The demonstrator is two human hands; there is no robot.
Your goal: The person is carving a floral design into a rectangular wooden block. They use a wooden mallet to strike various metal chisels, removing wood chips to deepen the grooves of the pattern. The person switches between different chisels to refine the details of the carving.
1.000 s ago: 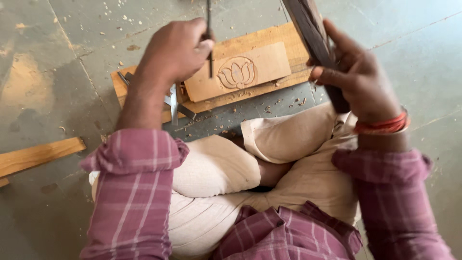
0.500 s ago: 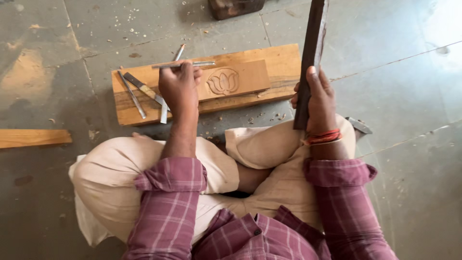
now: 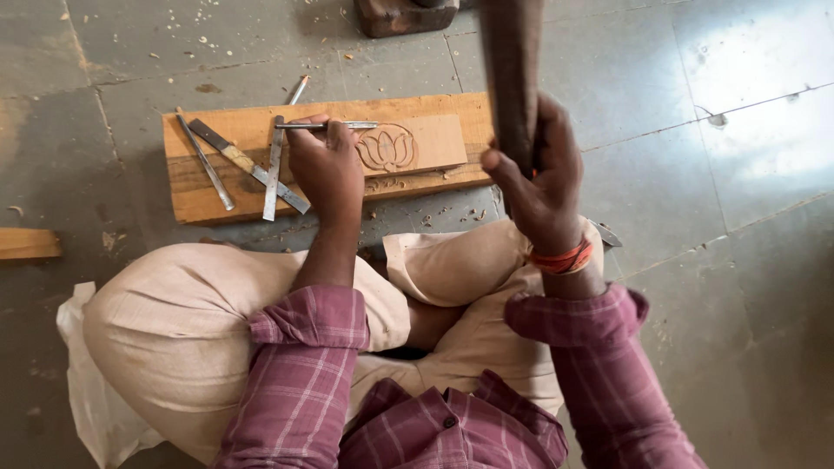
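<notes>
I sit cross-legged on the floor behind a wooden board (image 3: 208, 195). On it lies a smaller wood piece (image 3: 434, 143) carved with a lotus flower (image 3: 387, 148). My left hand (image 3: 327, 169) is closed on a thin metal chisel (image 3: 343, 126), held level with its tip over the lotus. My right hand (image 3: 539, 178) grips a dark wooden mallet (image 3: 512, 78), raised upright to the right of the board.
Several loose metal chisels (image 3: 248, 167) lie on the board's left part. Wood chips are scattered on the grey tiled floor. A wooden plank end (image 3: 26, 244) lies at the left edge, a dark wooden block (image 3: 404, 16) at the top.
The view has steadied over the board. My left hand has turned the chisel from upright to level over the lotus. My right hand has kept the mallet raised.
</notes>
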